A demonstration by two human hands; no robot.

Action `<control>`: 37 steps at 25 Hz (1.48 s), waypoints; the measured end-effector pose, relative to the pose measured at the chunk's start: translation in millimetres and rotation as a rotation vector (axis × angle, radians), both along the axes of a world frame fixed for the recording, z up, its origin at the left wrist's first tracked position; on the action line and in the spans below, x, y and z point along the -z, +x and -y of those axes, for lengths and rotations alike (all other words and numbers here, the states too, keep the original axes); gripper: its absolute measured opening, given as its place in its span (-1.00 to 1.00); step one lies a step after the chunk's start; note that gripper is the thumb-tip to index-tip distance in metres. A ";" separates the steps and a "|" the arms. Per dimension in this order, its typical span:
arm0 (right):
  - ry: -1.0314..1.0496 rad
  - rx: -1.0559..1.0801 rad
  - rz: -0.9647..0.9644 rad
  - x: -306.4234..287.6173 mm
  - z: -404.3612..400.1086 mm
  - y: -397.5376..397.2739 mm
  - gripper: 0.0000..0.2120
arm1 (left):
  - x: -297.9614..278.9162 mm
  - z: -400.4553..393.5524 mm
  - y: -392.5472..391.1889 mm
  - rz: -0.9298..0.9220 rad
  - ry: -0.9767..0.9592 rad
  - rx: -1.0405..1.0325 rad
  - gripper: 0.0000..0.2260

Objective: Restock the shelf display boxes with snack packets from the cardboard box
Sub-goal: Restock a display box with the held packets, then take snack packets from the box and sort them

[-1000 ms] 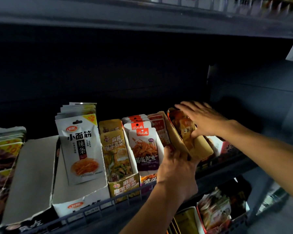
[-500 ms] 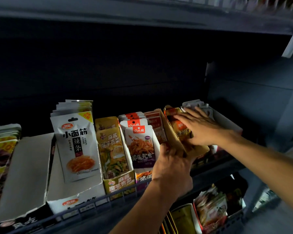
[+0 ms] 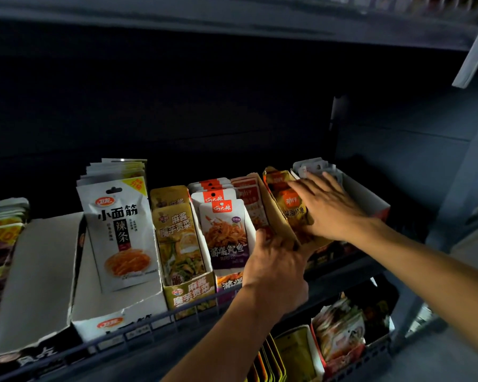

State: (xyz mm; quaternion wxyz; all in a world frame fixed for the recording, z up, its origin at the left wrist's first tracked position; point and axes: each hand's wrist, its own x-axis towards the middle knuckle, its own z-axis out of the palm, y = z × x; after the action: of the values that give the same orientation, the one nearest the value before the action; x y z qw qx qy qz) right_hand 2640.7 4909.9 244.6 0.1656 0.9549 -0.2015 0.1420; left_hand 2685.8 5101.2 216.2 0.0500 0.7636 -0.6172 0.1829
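Scene dim; shelf [image 3: 342, 274] rear lost in deep shadow. Front packets lit from viewer's side. Wide-angle bending and soft blur at frame edges.

Two hands: left hand [image 3: 276, 267], right hand [image 3: 329, 206]. On the upper shelf [image 3: 149, 323], seven display boxes in a row, each holding snack packets. On the lower shelf, two more boxes.

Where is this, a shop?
Most likely a shop's snack aisle. Snack packets stand in rows in open display boxes on a dark shelf with a wire front rail, with more below.
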 end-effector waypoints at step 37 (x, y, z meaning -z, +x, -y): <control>1.090 -0.102 -0.881 381.1 -454.4 -109.5 -0.70 | 357.9 -512.1 -61.3 -1.216 0.552 -0.719 -0.57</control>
State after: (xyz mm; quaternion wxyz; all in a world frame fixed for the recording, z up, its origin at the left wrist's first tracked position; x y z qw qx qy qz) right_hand 2531.2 5364.3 -136.6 -0.2774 0.8786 -0.1132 -0.3720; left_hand 2624.5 5613.4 -141.6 0.1258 0.8689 -0.2175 -0.4264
